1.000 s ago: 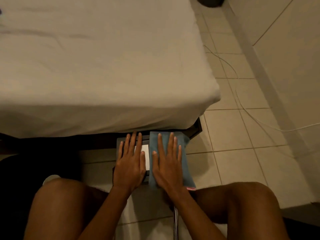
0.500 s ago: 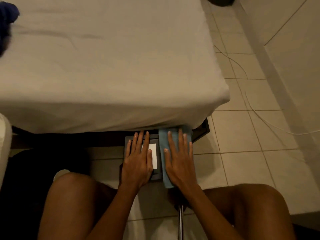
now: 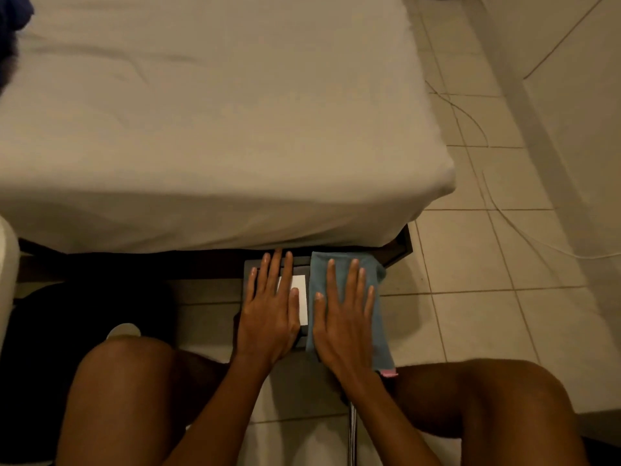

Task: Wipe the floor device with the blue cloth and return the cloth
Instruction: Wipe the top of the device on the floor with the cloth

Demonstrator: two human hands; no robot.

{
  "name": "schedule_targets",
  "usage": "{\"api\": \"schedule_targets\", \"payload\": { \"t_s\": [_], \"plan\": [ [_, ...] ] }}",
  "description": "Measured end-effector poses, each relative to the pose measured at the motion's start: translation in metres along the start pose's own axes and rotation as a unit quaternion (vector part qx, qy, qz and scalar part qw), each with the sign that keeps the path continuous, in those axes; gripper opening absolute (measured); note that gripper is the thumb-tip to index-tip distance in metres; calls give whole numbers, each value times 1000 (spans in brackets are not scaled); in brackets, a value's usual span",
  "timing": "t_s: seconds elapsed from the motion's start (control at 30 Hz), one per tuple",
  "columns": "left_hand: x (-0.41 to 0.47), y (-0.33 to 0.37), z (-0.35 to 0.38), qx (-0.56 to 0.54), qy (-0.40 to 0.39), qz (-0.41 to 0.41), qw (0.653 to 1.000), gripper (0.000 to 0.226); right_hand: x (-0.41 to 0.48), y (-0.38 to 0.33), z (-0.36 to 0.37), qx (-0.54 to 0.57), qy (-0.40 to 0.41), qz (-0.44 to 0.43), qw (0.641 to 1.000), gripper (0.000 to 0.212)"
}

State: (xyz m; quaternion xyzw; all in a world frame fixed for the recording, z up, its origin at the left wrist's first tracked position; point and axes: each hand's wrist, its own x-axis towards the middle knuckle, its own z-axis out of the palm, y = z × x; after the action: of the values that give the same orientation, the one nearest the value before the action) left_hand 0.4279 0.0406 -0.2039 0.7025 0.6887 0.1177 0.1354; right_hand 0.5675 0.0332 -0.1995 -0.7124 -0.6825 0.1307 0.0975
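Blue cloth (image 3: 371, 280), looking soft and limp, is lying under the flat, spread right hand (image 3: 346, 317); the left hand (image 3: 270, 317) is bracing the floor device (image 3: 300, 299), fingers spread.

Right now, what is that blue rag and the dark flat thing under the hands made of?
The blue cloth looks like soft matte fabric, perhaps microfibre: it drapes limply and creases under the right hand. The dark flat floor device looks hard and smooth, probably plastic or glass, with straight edges and a pale rectangular panel.

Dim, warm light; dark shadows, edges distorted.
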Motion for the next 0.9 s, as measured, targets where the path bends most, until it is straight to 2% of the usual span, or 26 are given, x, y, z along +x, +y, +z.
{"api": "schedule_targets", "payload": {
  "t_s": [0.13, 0.33, 0.5, 0.67, 0.8, 0.9],
  "plan": [
    [3, 1, 0, -14, 2, 2, 1000, 59, 36, 7, -8, 15, -28, -27, 999, 60],
    [2, 1, -1, -6, -5, -1, 1000, 59, -2, 1, -2, 3, -15, 3, 1000, 61],
    [3, 2, -1, 1, -1, 3, 1000, 58, 42, 6, -13, 13, -37, -61, 997, 57],
    [1, 3, -3, -6, 7, 0, 1000, 58, 1, 13, -10, 10, -26, -5, 1000, 60],
    [1, 2, -2, -3, 5, 7, 1000, 58, 15, 5, -6, 10, -39, -44, 998, 58],
    [3, 2, -2, 5, 6, 10, 1000, 59, 39, 17, -14, -7, -43, -42, 998, 59]
  ]
}}
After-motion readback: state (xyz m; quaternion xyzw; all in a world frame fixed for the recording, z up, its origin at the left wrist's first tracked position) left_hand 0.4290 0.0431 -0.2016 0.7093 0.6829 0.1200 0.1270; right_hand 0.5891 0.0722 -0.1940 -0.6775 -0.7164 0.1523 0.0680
